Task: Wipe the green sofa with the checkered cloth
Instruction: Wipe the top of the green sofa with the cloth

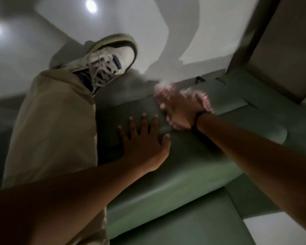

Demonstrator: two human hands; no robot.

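The green sofa fills the lower right and middle of the head view, seen from above. My right hand presses a pink and white checkered cloth against the sofa's outer edge near the floor; the cloth is motion-blurred and bunched under the fingers. A dark band circles that wrist. My left hand lies flat on the green cushion just left of the right hand, fingers spread, holding nothing.
My leg in beige trousers and a white laced sneaker stand on the glossy pale floor beside the sofa. A beige panel or wall rises at the upper right, next to the sofa's end.
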